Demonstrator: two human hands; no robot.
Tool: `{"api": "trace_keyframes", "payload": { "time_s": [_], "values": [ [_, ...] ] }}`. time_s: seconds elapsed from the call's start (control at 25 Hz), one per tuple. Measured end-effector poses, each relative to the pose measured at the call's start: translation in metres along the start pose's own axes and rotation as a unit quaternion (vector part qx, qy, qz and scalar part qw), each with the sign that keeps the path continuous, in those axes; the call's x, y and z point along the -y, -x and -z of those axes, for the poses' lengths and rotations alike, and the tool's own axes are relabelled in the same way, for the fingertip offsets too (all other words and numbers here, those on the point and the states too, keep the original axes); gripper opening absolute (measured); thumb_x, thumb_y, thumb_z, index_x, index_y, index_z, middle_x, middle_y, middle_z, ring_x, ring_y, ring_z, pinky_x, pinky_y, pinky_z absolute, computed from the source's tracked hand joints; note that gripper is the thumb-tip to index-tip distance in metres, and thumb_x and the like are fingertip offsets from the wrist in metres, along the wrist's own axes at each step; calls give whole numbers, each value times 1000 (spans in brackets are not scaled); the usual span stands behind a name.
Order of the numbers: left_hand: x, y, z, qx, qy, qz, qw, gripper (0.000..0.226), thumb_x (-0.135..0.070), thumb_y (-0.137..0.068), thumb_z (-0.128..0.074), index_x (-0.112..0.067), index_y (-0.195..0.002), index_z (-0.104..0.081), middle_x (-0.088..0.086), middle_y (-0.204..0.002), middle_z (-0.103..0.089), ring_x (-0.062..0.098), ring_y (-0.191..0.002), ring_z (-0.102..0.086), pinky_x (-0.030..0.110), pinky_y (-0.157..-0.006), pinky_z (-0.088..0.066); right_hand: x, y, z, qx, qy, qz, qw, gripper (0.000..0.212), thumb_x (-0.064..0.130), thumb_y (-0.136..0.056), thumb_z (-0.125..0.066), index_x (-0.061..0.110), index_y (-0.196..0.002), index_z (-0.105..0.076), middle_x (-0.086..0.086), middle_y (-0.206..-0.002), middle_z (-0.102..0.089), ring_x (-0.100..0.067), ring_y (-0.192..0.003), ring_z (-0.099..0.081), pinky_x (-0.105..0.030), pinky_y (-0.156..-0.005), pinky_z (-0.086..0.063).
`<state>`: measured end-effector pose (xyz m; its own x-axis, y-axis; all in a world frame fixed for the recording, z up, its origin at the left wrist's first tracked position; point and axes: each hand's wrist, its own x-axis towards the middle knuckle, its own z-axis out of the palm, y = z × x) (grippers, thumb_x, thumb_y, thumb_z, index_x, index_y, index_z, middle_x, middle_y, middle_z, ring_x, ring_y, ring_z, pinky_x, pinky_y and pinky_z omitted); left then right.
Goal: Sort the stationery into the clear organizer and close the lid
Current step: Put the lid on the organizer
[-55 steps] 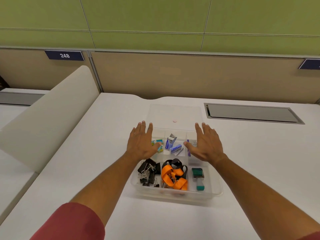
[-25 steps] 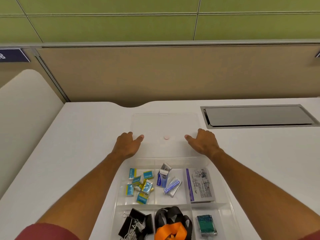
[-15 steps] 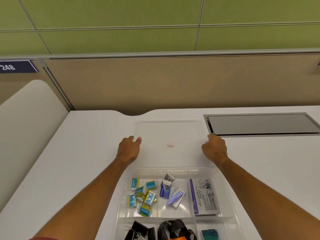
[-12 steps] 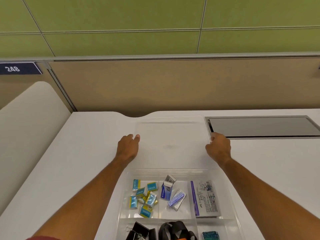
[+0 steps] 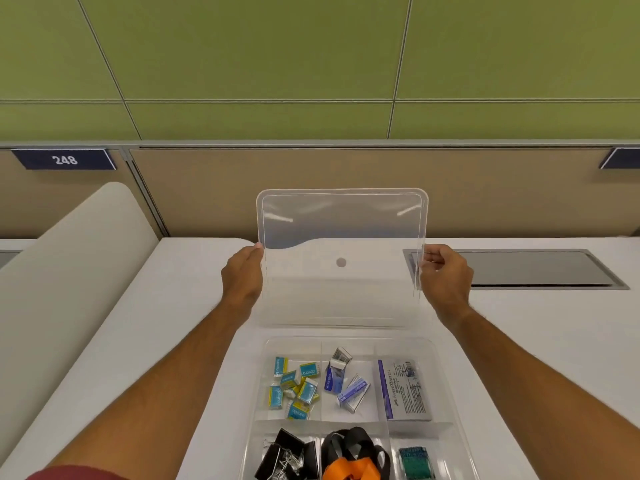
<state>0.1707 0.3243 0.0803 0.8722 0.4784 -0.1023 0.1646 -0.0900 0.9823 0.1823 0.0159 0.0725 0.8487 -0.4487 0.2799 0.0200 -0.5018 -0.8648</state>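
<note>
Both hands, left hand & right hand, pinch the side edges of the clear lid, held tilted up mid-frame w/ the filled organizer directly below, toward bottom center.

Only thing I can properly read is "248" on the dark blue sign up on the partition; the packet print is too blurry.

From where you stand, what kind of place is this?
Probably an open-plan office: a white desk with a partition screen behind, a numbered plate reading 248, and a cable hatch in the desktop.
</note>
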Motion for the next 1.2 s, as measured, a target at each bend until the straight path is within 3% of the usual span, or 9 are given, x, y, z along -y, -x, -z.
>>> {"api": "trace_keyframes", "payload": {
  "time_s": [0.12,0.2,0.28,0.52,0.6,0.68,0.84,0.96,1.2],
  "values": [
    [-14,11,14,-19,66,-11,998,23,-35,-94,-53,-23,-74,-58,1,-83,-60,19,-80,-56,39,-89,-51,15,10,13,-7,-60,9,998,18,9,-87,-60,13,-103,-69,3,-88,-69,-8,-80,-65,-18,-75,-49],
    [-20,21,25,-29,108,-13,994,26,-33,-93,-54,-19,-73,-62,3,-81,-61,19,-78,-58,36,-86,-53,24,18,23,2,-113,-9,994,14,15,-85,-63,20,-95,-71,6,-85,-71,-4,-78,-66,-15,-72,-50],
    [-23,28,37,-37,150,-4,988,26,-29,-93,-56,-14,-76,-67,5,-81,-65,18,-78,-61,34,-85,-56,32,25,34,19,-190,-59,980,12,15,-82,-63,23,-81,-73,4,-79,-72,-12,-76,-68,-23,-72,-55],
    [-22,58,64,-30,215,18,976,14,-14,-81,-70,-6,-71,-66,8,-78,-67,17,-73,-65,34,-86,-56,45,55,72,26,-367,-200,908,12,-1,-79,-59,2,-73,-69,-14,-75,-68,-24,-69,-66,-33,-78,-58],
    [-16,73,72,-6,221,4,975,7,-11,-81,-74,-10,-75,-69,7,-87,-70,18,-81,-67,30,-82,-55,41,67,85,50,-349,-198,915,8,0,-76,-64,0,-68,-66,-15,-71,-59,-21,-64,-56,-25,-60,-52],
    [-7,84,76,16,203,-11,979,11,-4,-78,-75,-12,-82,-71,6,-91,-71,18,-84,-67,29,-79,-54,32,77,98,78,-291,-186,935,7,3,-76,-69,1,-73,-63,-14,-71,-49,-18,-65,-44,-25,-54,-37],
    [14,99,84,42,186,18,981,20,0,-75,-76,-10,-91,-69,9,-88,-71,19,-80,-68,23,-71,-52,10,99,116,115,-294,-196,928,7,1,-81,-70,-1,-88,-70,-11,-81,-69,-18,-74,-67,-21,-68,-51],
    [35,111,88,77,162,53,982,28,1,-73,-77,-7,-98,-67,15,-96,-71,24,-90,-69,26,-76,-53,-8,107,125,151,-271,-218,925,16,-2,-80,-70,-1,-96,-69,-15,-92,-72,-25,-87,-70,-32,-83,-54],
    [70,144,88,77,77,72,991,28,1,-73,-78,-1,-99,-70,16,-89,-74,28,-87,-71,30,-76,-56,-34,121,130,197,-153,-236,939,8,6,-79,-74,-1,-83,-72,-20,-86,-73,-31,-80,-72,-29,-67,-58]
  ]
}}
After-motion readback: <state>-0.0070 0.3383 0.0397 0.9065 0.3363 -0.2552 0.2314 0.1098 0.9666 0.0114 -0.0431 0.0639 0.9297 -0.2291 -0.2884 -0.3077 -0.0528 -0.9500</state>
